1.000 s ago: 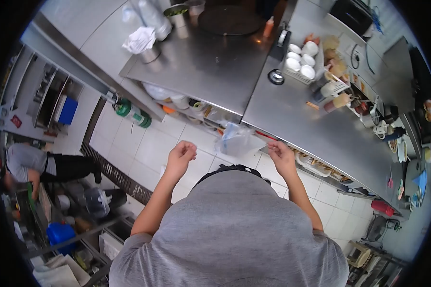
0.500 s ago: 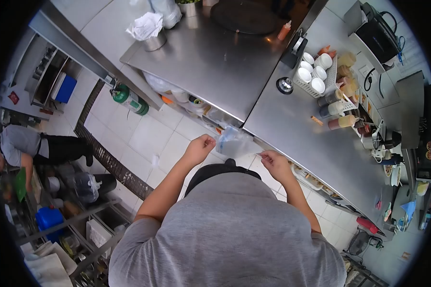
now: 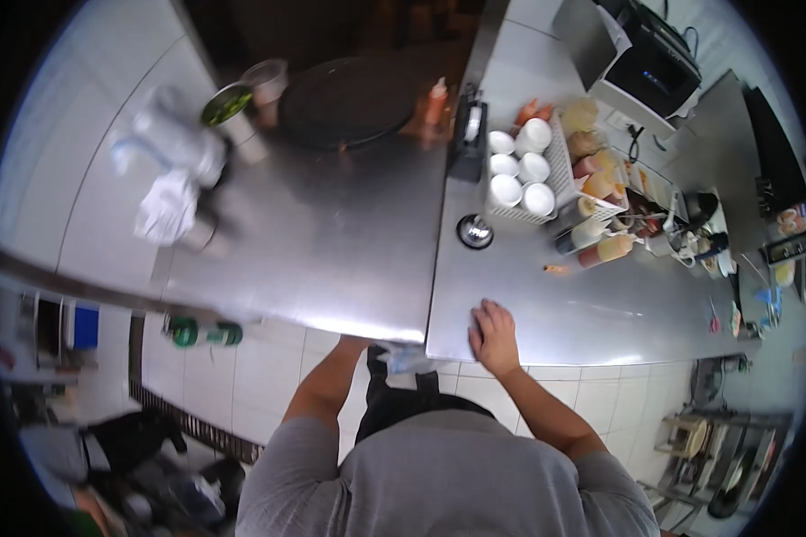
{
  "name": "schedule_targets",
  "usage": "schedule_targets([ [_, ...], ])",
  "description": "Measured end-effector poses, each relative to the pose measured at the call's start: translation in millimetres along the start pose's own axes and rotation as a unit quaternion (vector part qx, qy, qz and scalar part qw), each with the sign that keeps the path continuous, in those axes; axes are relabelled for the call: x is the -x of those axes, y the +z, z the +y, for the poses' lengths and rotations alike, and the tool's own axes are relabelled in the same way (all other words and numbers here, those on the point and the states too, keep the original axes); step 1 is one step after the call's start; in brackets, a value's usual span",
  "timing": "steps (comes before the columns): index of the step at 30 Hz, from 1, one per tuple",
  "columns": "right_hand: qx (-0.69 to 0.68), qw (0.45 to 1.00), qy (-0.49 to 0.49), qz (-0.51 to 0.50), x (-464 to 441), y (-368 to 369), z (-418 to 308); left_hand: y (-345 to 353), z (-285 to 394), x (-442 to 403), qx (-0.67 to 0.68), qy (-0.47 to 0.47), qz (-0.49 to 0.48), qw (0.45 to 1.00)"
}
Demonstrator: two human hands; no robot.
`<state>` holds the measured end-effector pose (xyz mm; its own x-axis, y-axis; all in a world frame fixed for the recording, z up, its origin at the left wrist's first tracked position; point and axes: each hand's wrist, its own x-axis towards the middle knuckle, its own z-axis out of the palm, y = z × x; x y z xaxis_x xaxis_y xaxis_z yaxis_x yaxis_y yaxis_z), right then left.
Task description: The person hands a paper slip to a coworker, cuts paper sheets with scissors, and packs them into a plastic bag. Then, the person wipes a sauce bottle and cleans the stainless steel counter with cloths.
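My right hand (image 3: 493, 336) rests on the steel counter (image 3: 385, 268) close to its front edge, holding nothing, its fingers stretched forward and slightly apart. Only the wrist part of my left hand (image 3: 355, 343) shows below the edge of the counter; its fingers are hidden underneath. A clear plastic bag (image 3: 409, 360) hangs just under the edge, to the right of my left hand. Whether that hand holds the bag cannot be made out.
A call bell (image 3: 475, 232) stands ahead of my right hand. Behind it are a basket of white cups (image 3: 535, 169), sauce bottles (image 3: 606, 251) and a printer (image 3: 647, 72). A black round plate (image 3: 347, 100) lies at the back. Another person (image 3: 107, 447) bends at lower left.
Both hands were apart above the floor by the plastic bag. My right hand has moved onto the counter, and my left has gone under its edge. The view has turned and come nearer the counter.
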<state>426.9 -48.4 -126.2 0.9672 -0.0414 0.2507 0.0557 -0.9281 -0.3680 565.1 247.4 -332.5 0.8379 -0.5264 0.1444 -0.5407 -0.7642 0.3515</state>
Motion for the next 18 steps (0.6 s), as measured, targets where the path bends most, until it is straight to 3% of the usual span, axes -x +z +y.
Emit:
schedule_targets([
  [3,0.006,0.999,0.020,-0.028,-10,-10,-5,7,2,-24,-0.041,-0.050,-0.216,0.974],
  [5,0.010,0.998,0.034,-0.049,-12,-14,-8,11,-3,-33,-0.046,-0.051,-0.256,0.964],
  [18,0.033,0.993,0.063,-0.089,-17,-19,-13,-3,-17,-48,-0.017,-0.041,-0.319,0.947],
])
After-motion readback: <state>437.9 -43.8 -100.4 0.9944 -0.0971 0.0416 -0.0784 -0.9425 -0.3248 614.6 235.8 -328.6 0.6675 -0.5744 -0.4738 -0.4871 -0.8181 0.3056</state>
